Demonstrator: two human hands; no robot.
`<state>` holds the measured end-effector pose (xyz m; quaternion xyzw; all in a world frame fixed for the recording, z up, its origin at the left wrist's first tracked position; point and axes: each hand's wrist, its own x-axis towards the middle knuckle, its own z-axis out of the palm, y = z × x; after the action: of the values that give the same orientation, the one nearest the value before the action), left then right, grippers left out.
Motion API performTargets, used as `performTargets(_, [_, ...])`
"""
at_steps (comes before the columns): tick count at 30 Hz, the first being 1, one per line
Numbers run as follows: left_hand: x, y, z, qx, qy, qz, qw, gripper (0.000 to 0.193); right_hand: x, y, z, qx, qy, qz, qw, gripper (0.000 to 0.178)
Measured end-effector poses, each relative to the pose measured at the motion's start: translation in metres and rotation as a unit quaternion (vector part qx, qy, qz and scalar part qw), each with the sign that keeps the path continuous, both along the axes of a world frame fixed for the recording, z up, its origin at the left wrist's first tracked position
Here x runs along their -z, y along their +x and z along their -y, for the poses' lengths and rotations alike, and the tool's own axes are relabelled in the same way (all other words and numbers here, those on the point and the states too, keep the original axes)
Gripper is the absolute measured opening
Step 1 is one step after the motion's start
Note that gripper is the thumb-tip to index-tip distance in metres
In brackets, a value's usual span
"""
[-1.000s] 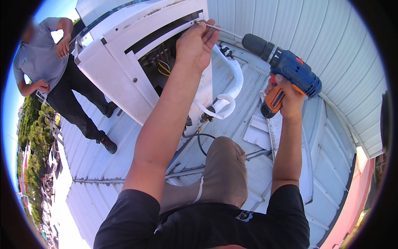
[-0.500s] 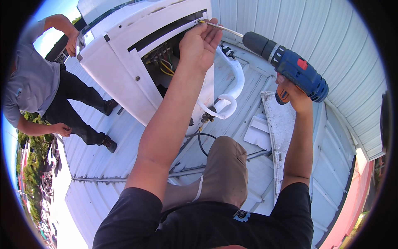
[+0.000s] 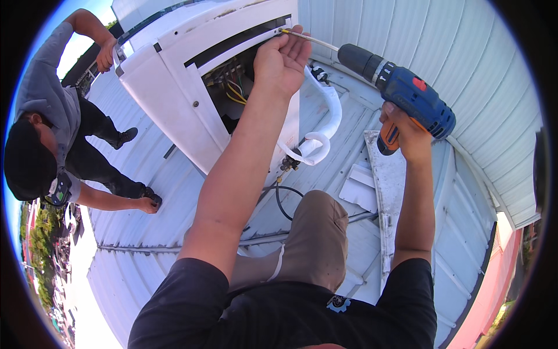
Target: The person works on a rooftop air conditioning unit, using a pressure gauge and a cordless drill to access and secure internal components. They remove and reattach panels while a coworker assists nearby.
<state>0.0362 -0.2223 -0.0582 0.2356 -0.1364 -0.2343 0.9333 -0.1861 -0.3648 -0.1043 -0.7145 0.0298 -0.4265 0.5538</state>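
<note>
My right hand grips the handle of a blue and orange cordless drill, held level at the right. From its black chuck a long driver bit runs left, its tip against a screw hole on the front frame of a white outdoor air-conditioner unit. At that tip my left hand has its fingers curled around the bit, palm toward me. Inside the unit's open service panel, yellow wires show beside my left forearm. Whether a screw sits at the tip is too small to tell.
A co-worker bends at the left, one hand on the unit's corner. White wrapped pipes and a black hose come off the unit. A removed panel lies on the metal roof. A corrugated wall rises at the right.
The drill has shifted slightly left and its handle has tilted a little. The co-worker has bent down, the lower hand reaching to a shoe. My left hand stays at the bit's tip.
</note>
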Motion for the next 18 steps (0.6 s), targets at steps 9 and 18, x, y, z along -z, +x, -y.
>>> performTargets(9, [0.001, -0.001, -0.004, -0.006, 0.021, 0.012, 1.000, 0.024, -0.005, -0.003, 0.001, -0.023, -0.006, -0.014, 1.000, 0.017])
performTargets(18, [0.101, -0.108, -0.004, 0.197, 0.285, 0.218, 0.912, 0.043, -0.010, -0.003, 0.002, -0.078, 0.090, -0.022, 0.993, 0.033])
